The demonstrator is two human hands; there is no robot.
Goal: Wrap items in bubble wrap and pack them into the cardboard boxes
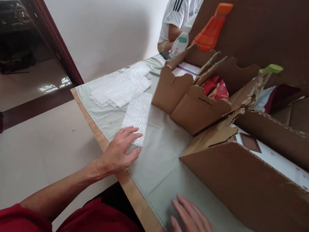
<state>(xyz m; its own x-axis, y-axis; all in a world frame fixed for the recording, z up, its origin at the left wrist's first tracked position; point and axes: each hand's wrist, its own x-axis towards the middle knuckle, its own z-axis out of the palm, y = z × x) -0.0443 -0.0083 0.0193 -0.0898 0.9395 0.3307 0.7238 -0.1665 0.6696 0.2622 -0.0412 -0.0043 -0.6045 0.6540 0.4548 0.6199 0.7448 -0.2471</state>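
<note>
My left hand (122, 150) rests at the near end of a single strip of bubble wrap (137, 114), its fingers apart and lying over the corner. Whether the fingertips press on the plastic I cannot tell. Just beyond, a loose stack of bubble wrap pieces (122, 85) is spread toward the table's far corner. My right hand (197, 231) hovers over or lies on the cloth near the front edge, fingers stretched out and holding nothing. The long cardboard box (220, 184) stands beyond it, apart from the fingers.
Two smaller cardboard bins (172, 91) stand behind, one with red packets (216, 89). An orange bottle (210, 29) and a clear bottle (179, 44) are at the back. A person in a white shirt (177, 14) sits beyond the table. The wooden table edge (137, 195) runs along my body.
</note>
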